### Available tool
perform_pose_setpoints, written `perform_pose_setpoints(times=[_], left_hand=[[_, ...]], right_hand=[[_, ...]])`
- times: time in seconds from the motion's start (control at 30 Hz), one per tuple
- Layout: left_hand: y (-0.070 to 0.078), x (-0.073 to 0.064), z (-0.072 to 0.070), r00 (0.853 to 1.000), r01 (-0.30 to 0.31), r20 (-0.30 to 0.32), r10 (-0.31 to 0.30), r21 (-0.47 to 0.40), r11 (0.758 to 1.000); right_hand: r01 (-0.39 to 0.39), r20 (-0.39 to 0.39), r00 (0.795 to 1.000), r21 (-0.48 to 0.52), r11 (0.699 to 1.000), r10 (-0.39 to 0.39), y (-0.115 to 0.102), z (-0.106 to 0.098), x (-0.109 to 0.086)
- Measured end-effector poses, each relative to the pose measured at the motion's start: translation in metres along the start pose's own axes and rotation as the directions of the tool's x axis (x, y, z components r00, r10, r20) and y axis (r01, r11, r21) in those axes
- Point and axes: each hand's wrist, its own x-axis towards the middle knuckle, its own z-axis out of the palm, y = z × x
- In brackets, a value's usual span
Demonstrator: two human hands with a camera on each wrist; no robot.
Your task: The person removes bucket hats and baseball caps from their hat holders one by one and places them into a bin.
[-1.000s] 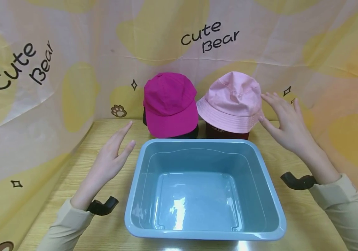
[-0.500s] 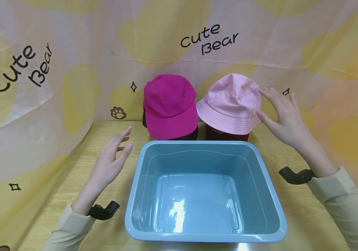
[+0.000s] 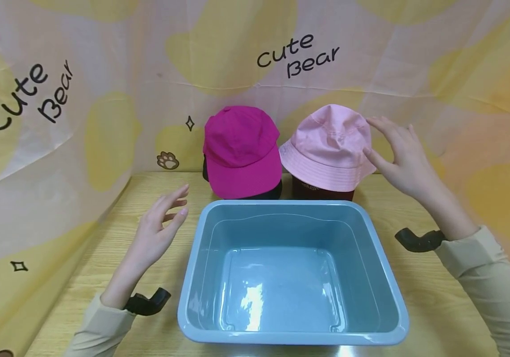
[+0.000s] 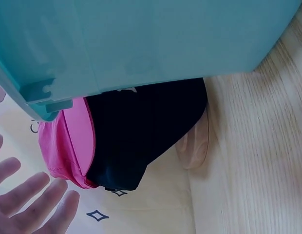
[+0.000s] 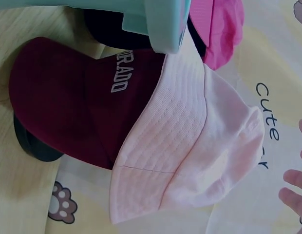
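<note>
My right hand (image 3: pixel 409 166) is raised at the right side of a light pink bucket hat (image 3: pixel 328 144), its fingers spread loosely. In the right wrist view a gap shows between the fingertips (image 5: pixel 290 195) and the hat. Under that hat sits a maroon cap (image 5: pixel 78 102) with white lettering. To its left, a magenta baseball cap (image 3: pixel 241 144) rests on top of a dark navy cap (image 4: pixel 146 126). My left hand (image 3: pixel 154 230) hovers left of the blue basin (image 3: pixel 292 337) with relaxed fingers, holding nothing and lower than the magenta cap.
The basin stands on the wooden table (image 3: pixel 420 297) in front of both hat stacks. Behind them hangs a patterned cloth (image 3: pixel 219 54), which also runs along the left and right sides. Round bases show under the stacks, a black one (image 5: pixel 39 144) beneath the maroon cap.
My right hand has risen slightly and shifted left beside the bucket hat. The left hand's fingers have curled a little, and that hand sits slightly lower. The hats and basin stay in place.
</note>
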Motion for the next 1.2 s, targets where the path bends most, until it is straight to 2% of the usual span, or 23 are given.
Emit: perform_pose_setpoints(times=[0.33,0.57,0.87,1.2], left_hand=[[0.001,-0.006,0.001,0.999,0.037,0.038,-0.035,-0.056,0.998],[0.0,-0.008,0.003,0.998,0.047,0.039,-0.044,-0.084,0.995],[0.002,-0.01,0.006,0.988,0.135,0.104,-0.114,-0.228,0.964],[0.0,-0.011,0.008,0.989,0.115,0.124,-0.08,-0.309,0.944]], right_hand=[[0.003,-0.001,1.0,0.019,1.0,-0.003,0.0,0.001,0.008],[-0.001,0.006,1.0,0.042,0.999,0.0,0.001,0.002,0.012],[0.003,0.013,1.0,0.037,0.999,-0.003,0.0,0.0,0.018],[0.002,0.021,1.0,0.024,1.0,-0.003,-0.003,-0.003,0.026]])
